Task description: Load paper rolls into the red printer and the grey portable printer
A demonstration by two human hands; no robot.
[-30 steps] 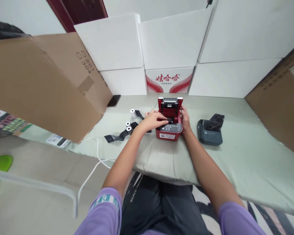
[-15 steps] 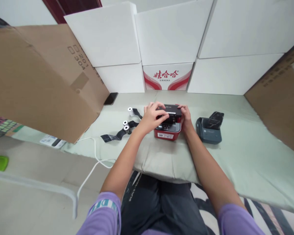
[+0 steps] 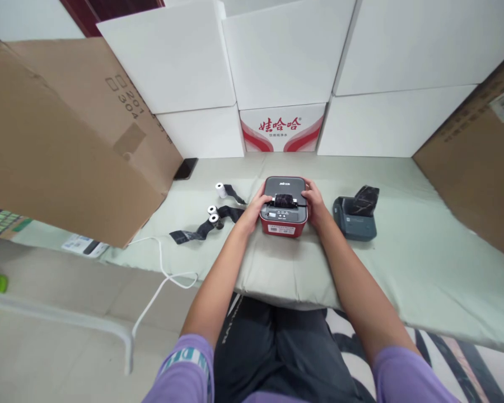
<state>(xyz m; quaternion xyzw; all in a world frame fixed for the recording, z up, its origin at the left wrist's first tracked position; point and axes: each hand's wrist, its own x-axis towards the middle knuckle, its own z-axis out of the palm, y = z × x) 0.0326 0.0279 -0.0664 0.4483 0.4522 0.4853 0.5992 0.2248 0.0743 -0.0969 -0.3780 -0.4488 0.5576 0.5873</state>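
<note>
A small red label printer (image 3: 283,219) with a dark grey lid stands on the pale green cloth in front of me. Its lid lies flat, and a short piece of black marbled paper (image 3: 284,200) pokes up through the slot across the top. My left hand (image 3: 254,211) grips the left side, thumb on the lid's edge beside the slot. On the opposite side my right hand (image 3: 315,202) holds the printer the same way, its thumb also on top. The other fingers of both hands are partly hidden along the sides.
Right of the printer stands a dark blue-grey printer (image 3: 355,226) with black paper sticking out. To the left lie several small paper rolls (image 3: 214,218) with black marbled tails, a phone (image 3: 186,168) and a white cable (image 3: 162,263). White boxes (image 3: 283,129) and brown cardboard (image 3: 79,134) wall the back and sides.
The printer's raised lid has been shut, and black paper now comes out of its slot. My left hand has moved from the lid to the left side.
</note>
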